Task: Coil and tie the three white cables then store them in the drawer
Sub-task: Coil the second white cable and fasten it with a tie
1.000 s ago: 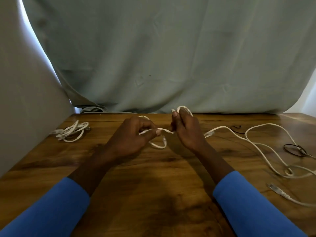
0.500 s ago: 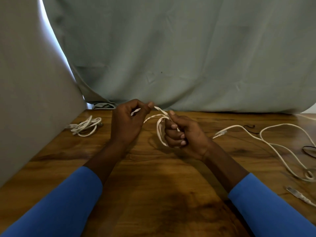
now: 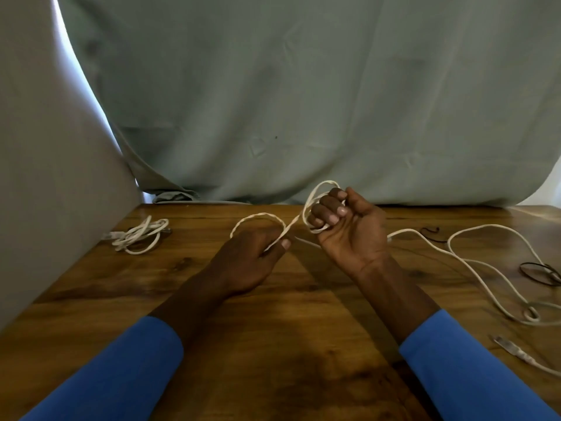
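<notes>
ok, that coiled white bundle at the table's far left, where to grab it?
Across the middle of the coiled bundle, where its strands run bunched together, coming from above. It lies flat on the table, so one pinch likely takes every loop.

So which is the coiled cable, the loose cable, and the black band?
coiled cable [image 3: 138, 237], head view, middle of the bundle.
loose cable [image 3: 485, 225], head view, top of its far loop.
black band [image 3: 529, 263], head view, its far edge.

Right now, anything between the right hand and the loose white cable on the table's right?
Nothing visible: only bare wooden table lies between the right hand, itself gripping a second white cable, and the loose white cable.
</notes>
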A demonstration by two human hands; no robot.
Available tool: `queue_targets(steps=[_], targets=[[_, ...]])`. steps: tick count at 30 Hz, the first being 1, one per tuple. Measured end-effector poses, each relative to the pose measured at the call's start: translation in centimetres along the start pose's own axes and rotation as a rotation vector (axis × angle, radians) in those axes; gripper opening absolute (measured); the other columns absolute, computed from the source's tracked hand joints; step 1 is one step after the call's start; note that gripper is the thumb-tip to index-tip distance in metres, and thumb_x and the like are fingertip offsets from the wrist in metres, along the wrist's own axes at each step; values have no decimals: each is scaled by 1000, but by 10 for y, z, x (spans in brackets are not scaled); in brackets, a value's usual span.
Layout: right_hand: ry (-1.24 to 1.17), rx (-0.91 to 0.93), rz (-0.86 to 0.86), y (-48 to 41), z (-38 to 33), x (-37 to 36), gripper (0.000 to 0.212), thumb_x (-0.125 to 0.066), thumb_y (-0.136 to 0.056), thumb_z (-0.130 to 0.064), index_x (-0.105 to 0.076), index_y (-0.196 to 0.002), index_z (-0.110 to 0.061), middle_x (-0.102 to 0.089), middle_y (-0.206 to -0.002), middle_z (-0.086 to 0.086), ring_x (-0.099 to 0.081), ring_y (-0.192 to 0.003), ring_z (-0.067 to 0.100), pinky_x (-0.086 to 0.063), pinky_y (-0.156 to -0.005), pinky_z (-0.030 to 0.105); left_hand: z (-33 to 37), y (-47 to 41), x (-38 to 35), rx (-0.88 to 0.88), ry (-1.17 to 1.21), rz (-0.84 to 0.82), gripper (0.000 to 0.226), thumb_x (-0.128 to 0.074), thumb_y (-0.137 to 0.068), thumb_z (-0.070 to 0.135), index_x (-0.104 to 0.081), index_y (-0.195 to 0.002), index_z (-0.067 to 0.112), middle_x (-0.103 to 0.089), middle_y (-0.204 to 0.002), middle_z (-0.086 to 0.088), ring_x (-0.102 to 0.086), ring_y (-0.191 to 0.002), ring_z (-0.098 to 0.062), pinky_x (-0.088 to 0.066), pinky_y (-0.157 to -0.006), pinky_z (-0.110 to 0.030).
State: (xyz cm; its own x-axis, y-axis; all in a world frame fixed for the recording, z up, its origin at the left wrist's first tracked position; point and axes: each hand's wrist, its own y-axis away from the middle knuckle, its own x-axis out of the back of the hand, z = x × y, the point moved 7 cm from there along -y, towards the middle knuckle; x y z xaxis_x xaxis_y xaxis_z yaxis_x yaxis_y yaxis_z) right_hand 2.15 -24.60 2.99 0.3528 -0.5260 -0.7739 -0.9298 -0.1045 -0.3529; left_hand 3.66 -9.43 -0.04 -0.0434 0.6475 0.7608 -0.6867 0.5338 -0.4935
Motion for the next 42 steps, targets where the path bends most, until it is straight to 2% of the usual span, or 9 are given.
queue_targets(steps=[2, 7, 12, 17, 22, 31, 36, 40, 42], targets=[[-9, 96, 78, 0, -17, 8, 35, -33, -105, -30, -48, -76, -18, -40, -58, -4, -38, -53, 13, -34, -61, 29, 7, 1, -8, -34, -46, -103, 30, -42, -106, 51, -68, -116, 38, -68, -99, 17, -61, -91, -1, -53, -81, -37], [196, 310, 270, 2, -58, 34, 32, -39, -103, -32, -47, -76, -18, -45, -60, -1, -44, -55, 15, -34, -62, 32, 34, 6, -12, -169, -201, -181, 22, -43, -105, 53, -54, -89, 44, -58, -73, 15, -54, -69, 1, -32, -60, -24], [336, 299, 392, 3, -55, 49, 32, -40, -106, -33, -46, -77, -20, -48, -61, -2, -43, -62, 15, -33, -62, 30, 54, 10, -17, -250, -285, -252, 18, -46, -105, 48, -58, -95, 40, -51, -69, 18, -48, -65, 4, -29, -58, -22], [1366, 290, 264, 8, -28, 30, 63, -27, -89, -84, -48, -90, -24, -52, -77, -5, -48, -70, 8, -40, -75, 34, 71, 11, 10, -410, -336, 48, 25, -46, -103, 43, -65, -90, 32, -66, -75, 11, -55, -61, -8, -28, -54, -26], [1530, 142, -9, 14, 8, 14, 44, -27, -102, -68, -54, -84, -39, -58, -76, -21, -53, -73, -1, -40, -77, 29, 57, 16, 48, -386, -283, 428, 20, -61, -101, 37, -78, -101, 28, -75, -84, 7, -66, -67, -15, -48, -55, -34], [1151, -24, -156, 17, 44, -9, 41, -35, -113, -28, -55, -78, -18, -42, -62, -6, -39, -54, 6, -37, -53, 19, -5, 16, 78, 21, -30, 647, 38, -65, -93, 61, -72, -83, 24, -62, -64, 11, -57, -58, -4, -41, -53, -29], [529, -172, -151, 18, 53, -17, 36, -37, -105, -34, -47, -76, -16, -33, -54, -6, -29, -44, 7, -19, -48, 25, -26, 9, 66, 94, 11, 538, 44, -45, -101, 61, -74, -96, 28, -60, -59, 8, -57, -56, -6, -41, -55, -33], [119, -163, -126, 13, 38, -22, 36, -34, -105, -33, -49, -76, -19, -37, -53, -7, -35, -44, 8, -31, -51, 26, -27, 6, 48, 66, -5, 348, 39, -42, -105, 50, -73, -121, 32, -76, -93, 10, -70, -85, -12, -53, -74, -34], [44, -143, -99, 9, 33, -18, 37, -33, -106, -33, -49, -76, -19, -39, -54, -7, -37, -46, 8, -37, -52, 25, -19, 3, 32, 32, -10, 198, 32, -47, -108, 41, -67, -132, 37, -74, -91, 15, -69, -84, -5, -51, -73, -29]])
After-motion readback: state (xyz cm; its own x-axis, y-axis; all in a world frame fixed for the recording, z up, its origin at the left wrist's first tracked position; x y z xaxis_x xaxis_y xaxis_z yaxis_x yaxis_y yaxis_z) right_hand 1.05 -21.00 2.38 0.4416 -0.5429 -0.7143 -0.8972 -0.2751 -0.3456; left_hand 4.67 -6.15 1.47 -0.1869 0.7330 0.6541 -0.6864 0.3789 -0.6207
